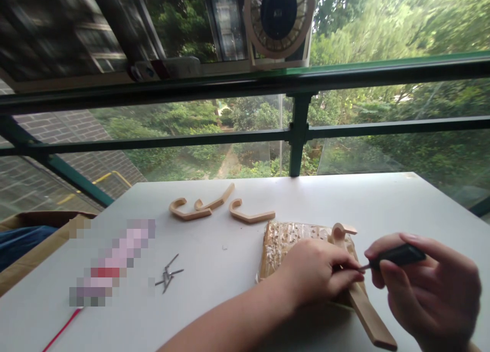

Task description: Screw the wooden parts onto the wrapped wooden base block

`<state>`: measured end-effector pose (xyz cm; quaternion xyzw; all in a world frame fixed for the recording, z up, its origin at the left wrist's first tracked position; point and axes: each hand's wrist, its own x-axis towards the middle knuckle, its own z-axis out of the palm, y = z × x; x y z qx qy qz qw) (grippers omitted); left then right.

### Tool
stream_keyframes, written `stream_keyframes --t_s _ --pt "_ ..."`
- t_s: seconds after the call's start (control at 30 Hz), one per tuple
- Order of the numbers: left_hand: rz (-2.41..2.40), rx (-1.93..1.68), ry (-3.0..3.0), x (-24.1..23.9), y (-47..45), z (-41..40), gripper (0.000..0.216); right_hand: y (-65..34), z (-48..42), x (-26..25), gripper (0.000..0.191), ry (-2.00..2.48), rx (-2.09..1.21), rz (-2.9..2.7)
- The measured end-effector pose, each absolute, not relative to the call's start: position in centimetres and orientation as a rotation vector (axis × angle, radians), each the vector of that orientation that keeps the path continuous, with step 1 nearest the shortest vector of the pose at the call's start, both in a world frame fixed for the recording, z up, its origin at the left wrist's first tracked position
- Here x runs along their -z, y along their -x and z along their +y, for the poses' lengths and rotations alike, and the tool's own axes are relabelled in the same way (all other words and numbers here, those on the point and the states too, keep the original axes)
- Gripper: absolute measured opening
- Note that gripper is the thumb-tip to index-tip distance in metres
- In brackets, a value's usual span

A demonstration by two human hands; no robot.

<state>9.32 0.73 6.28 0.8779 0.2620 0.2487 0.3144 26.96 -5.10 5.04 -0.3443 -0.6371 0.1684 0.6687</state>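
Observation:
My left hand is closed around a curved wooden hook with a long straight shank, which lies across a tape-wrapped block pitted with small holes. Its thumb and fingertips are pinched together; anything small between them is hidden. A screwdriver with a black handle is gripped by the fingers of my right hand. The driver's thin shaft points left, and its tip meets my left fingertips beside the hook. Several metal screws lie in a loose pile to the left.
Three more wooden hooks rest toward the table's far side. A pixelated pinkish object with a red cable is on the left. Beyond the white table stand a dark railing and a round fan. A cardboard box sits left.

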Motion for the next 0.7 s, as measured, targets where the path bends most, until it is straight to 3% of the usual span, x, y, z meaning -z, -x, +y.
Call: stream_keyframes --t_s 0.47,0.7 --pt "0.651 -0.631 -2.360 -6.44 -9.28 0.86 0.027 -26.40 -5.50 -4.37 0.059 0.778 -0.564 -1.340" --pt "0.691 -0.573 -2.448 -6.72 -9.29 0.78 0.030 -26.37 -4.91 -4.98 0.027 0.788 -0.608 -1.414"
